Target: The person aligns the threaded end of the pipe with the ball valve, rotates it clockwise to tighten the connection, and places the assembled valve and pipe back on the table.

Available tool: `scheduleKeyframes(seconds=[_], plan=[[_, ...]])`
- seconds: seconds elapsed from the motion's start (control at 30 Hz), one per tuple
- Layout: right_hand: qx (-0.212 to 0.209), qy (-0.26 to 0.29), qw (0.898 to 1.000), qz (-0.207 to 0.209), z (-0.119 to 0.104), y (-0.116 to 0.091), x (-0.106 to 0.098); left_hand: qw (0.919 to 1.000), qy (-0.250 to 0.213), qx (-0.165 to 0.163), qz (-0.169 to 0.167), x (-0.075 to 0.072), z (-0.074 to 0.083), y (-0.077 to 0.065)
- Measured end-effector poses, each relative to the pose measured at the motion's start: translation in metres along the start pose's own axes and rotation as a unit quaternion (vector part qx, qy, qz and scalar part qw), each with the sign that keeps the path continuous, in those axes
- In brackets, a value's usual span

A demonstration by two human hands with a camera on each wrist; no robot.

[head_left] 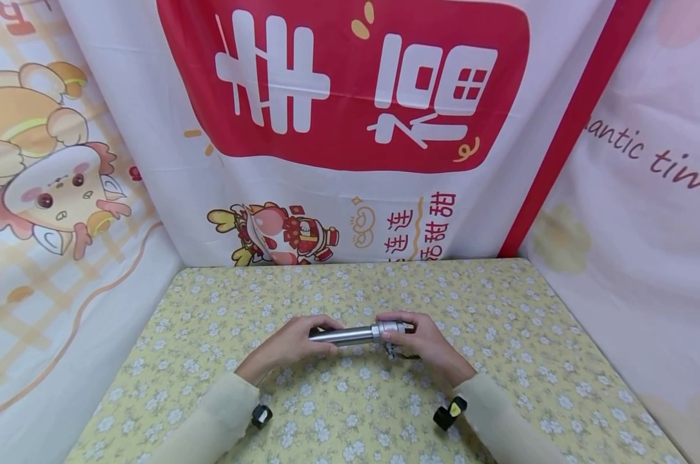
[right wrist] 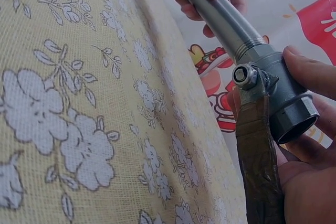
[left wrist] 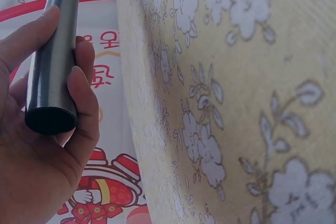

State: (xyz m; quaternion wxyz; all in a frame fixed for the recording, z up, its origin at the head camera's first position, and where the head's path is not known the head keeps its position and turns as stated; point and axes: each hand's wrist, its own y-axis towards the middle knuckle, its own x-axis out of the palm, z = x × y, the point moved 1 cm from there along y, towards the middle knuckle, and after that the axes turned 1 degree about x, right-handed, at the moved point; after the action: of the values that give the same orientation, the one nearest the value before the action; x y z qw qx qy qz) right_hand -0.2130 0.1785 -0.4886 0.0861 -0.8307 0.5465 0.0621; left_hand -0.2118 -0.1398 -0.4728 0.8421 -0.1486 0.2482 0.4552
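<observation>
In the head view, the sleeved left arm [head_left: 211, 419] angles up from the lower left, the sleeved right arm [head_left: 503, 419] from the lower right. The left hand [head_left: 294, 340] and right hand [head_left: 421, 338] face each other at lower centre, apart, both gripping. The left thumb [left wrist: 31, 38] opposes curled fingers [left wrist: 86, 103]; the right thumb [right wrist: 311, 74] presses at right of its wrist view.

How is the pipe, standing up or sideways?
Sideways: the pipe runs from the left hand to the valve in the right hand.
</observation>
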Motion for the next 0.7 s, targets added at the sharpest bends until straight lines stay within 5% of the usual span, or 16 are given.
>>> scheduleKeyframes(seconds=[0.37,0.7], plan=[[0.042,0.032,0.999,0.007,-0.0002,-0.0007,0.0015,0.9998,0.01,0.015,0.007,0.0024,-0.0024,0.0007],[0.038,0.031,0.999,0.004,0.0012,0.0,0.0018,0.9999,0.009,0.001,-0.007,0.0013,-0.0027,0.0004]])
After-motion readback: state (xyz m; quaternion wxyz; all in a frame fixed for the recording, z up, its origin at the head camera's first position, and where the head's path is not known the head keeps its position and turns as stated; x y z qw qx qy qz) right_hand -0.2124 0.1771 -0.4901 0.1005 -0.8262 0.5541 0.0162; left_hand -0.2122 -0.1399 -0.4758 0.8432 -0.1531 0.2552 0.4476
